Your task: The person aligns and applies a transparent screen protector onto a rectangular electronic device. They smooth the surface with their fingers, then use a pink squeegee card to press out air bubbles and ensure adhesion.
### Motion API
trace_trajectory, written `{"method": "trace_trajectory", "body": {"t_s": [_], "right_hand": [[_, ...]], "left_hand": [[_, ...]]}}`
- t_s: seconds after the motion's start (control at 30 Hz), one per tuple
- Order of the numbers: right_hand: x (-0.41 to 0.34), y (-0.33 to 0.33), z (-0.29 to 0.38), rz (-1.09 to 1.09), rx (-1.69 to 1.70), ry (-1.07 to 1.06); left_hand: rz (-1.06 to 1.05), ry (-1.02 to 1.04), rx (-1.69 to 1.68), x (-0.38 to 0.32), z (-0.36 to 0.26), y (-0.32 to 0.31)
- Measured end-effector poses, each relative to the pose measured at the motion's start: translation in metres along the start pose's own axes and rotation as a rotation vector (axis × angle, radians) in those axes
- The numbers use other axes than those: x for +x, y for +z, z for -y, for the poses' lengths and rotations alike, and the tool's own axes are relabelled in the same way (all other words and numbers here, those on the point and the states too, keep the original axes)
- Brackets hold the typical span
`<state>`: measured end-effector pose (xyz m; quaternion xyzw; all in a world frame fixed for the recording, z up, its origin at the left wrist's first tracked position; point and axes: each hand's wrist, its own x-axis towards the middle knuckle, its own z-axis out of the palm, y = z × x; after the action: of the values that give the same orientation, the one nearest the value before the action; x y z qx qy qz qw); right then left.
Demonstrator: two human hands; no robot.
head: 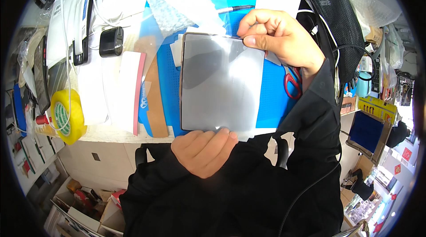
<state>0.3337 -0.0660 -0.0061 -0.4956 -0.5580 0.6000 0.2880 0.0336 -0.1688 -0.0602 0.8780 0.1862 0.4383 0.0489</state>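
Note:
A flat, squarish device (183, 80) with a thin dark frame, likely a tablet or unfolded phone, is in front of me over the blue work mat. A translucent greyish film sheet (226, 87) covers its face and reaches past its right and near edges. Along the near edge, the fingers of my left hand (204, 153) grip the device and the film's lower border. My right hand (276, 33) pinches the top right corner between thumb and fingers; the fingertips beneath are partly hidden. Red-handled scissors (293, 83) lie beside my right wrist.
Left of the blue mat (273, 103) stand a white box with a pink edge (131, 93), a black charger (111, 42) and a yellow tape roll (68, 117). Bubble wrap (169, 7) and a pen (234, 9) lie beyond the device. A black mesh bag (336, 20) sits at right.

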Motion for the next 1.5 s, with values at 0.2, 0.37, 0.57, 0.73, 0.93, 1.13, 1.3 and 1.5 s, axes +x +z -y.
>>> {"method": "trace_trajectory", "body": {"t_s": [0.2,0.37,0.57,0.73,0.93,1.13,1.3,1.5], "right_hand": [[0.000,-0.001,-0.002,0.010,0.015,-0.013],[0.002,-0.002,-0.006,0.000,0.022,-0.063],[-0.001,-0.004,-0.007,-0.016,0.056,-0.045],[0.000,-0.006,-0.009,0.006,0.102,-0.031],[0.000,-0.004,-0.009,0.024,0.090,-0.043],[-0.001,-0.001,-0.008,-0.003,0.000,-0.056],[-0.002,0.002,-0.003,-0.005,0.037,-0.089],[-0.001,0.005,-0.007,0.002,0.083,-0.102]], "left_hand": [[0.145,0.049,0.074,0.004,0.003,-0.005],[0.172,0.035,0.041,0.006,0.004,-0.007],[0.134,-0.006,0.059,0.007,-0.002,-0.003],[0.195,-0.051,-0.046,0.001,-0.005,-0.015],[0.125,-0.172,-0.020,-0.009,0.007,-0.056],[0.013,-0.479,0.078,-0.015,0.037,-0.063],[0.000,-0.427,0.044,-0.017,0.044,-0.055],[0.070,-0.366,0.124,-0.021,0.043,-0.054]]}}
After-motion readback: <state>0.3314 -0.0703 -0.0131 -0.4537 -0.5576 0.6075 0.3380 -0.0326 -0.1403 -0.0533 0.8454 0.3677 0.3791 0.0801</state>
